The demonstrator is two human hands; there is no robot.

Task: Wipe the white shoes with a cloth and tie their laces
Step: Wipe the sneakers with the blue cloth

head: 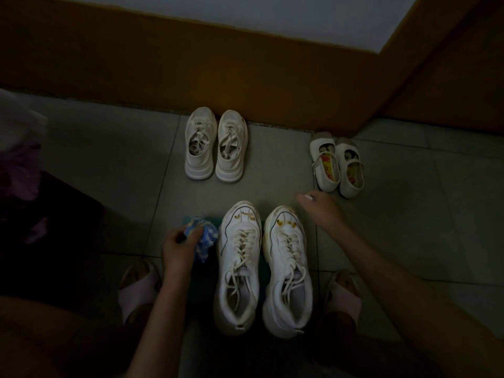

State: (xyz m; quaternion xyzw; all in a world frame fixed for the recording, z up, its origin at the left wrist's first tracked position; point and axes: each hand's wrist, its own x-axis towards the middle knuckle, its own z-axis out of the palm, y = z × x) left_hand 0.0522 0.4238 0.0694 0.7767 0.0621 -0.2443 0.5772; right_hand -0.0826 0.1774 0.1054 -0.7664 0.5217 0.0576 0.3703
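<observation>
Pair of chunky white lace-up sneakers (238, 271), side by side with toes pointing away, on a dark teal mat (186, 220) laid on the grey tiled floor (122, 159); brown stains mark both toe caps and the pale laces (242, 246) lie loose. The left hand (178, 248) grips a crumpled blue-and-white cloth (204, 237) at the mat's far left corner, just beside one toe. The right hand (323, 208) reaches over the other toe, fingers blurred; whether it pinches anything cannot be told. The sneakers are probably light, with stiff soles and yielding uppers, best steadied at heel or sole; the cloth is soft, the laces limp. A second pair of worn white sneakers (215, 144) and small white strapped shoes (338, 165) stand towards the orange wall (191, 64), well apart and not obstructing.
</observation>
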